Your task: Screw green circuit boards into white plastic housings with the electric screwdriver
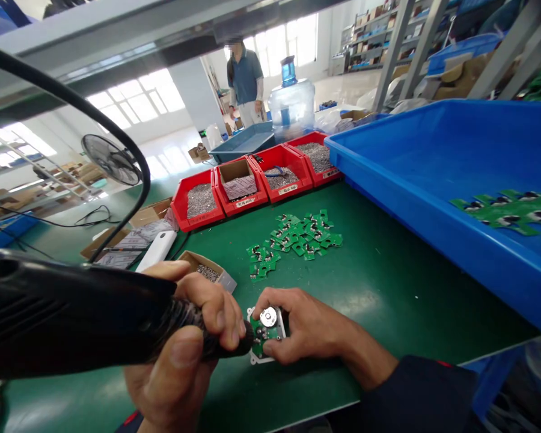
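My left hand (pixel 187 349) is wrapped round a black electric screwdriver (pixel 72 316) whose tip points down onto a small green circuit board (pixel 265 332). That board sits in a white fixture with a round metal part on top. My right hand (pixel 304 325) pinches the board and fixture from the right, holding them on the green mat (pixel 379 282). A pile of loose green circuit boards (pixel 295 237) lies farther back on the mat. A small cardboard box of screws (pixel 207 270) stands just behind my left hand.
Red bins (pixel 256 180) with small metal parts line the back of the mat. A large blue tray (pixel 455 198) holding several green boards stands at the right. A water jug (pixel 292 102), a fan (pixel 110 159) and a standing person (pixel 246 78) are behind.
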`<state>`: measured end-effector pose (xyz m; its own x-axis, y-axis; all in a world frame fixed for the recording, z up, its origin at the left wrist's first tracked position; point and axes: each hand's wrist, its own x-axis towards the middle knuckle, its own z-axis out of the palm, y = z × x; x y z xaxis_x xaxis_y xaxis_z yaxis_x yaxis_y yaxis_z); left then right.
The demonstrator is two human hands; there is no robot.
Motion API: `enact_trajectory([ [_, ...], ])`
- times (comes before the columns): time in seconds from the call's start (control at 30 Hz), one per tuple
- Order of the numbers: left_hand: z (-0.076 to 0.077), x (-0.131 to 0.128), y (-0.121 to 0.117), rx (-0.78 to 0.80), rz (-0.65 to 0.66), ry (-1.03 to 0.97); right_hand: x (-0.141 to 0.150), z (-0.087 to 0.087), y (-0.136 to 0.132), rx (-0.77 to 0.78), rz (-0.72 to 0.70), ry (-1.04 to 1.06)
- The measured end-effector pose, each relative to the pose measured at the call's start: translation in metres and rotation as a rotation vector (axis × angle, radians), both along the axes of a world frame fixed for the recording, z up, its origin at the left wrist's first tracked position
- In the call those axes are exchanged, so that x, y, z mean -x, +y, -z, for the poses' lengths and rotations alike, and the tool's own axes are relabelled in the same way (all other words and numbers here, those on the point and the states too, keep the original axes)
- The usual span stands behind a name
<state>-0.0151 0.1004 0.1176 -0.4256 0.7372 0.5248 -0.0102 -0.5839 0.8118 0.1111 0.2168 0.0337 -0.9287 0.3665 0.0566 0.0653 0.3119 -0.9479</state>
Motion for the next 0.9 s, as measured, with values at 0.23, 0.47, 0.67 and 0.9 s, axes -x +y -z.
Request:
enact_trajectory([
  [0.23,0.002,-0.006,0.004,0.008,0.016,0.044,0.000,-0.001,0.000,0.011,-0.013,-0.004],
  [0.47,0.007,-0.004,0.001,0.067,-0.002,0.166,0.000,0.000,0.000,0.039,-0.031,0.025],
  [0.67,0.011,-0.003,0.000,0.082,0.014,0.174,0.000,-0.001,0.001,0.031,-0.035,0.028],
  [0.9,0.002,-0.008,0.006,0.062,0.016,0.060,-0.001,0.004,0.003,0.079,-0.049,0.037],
])
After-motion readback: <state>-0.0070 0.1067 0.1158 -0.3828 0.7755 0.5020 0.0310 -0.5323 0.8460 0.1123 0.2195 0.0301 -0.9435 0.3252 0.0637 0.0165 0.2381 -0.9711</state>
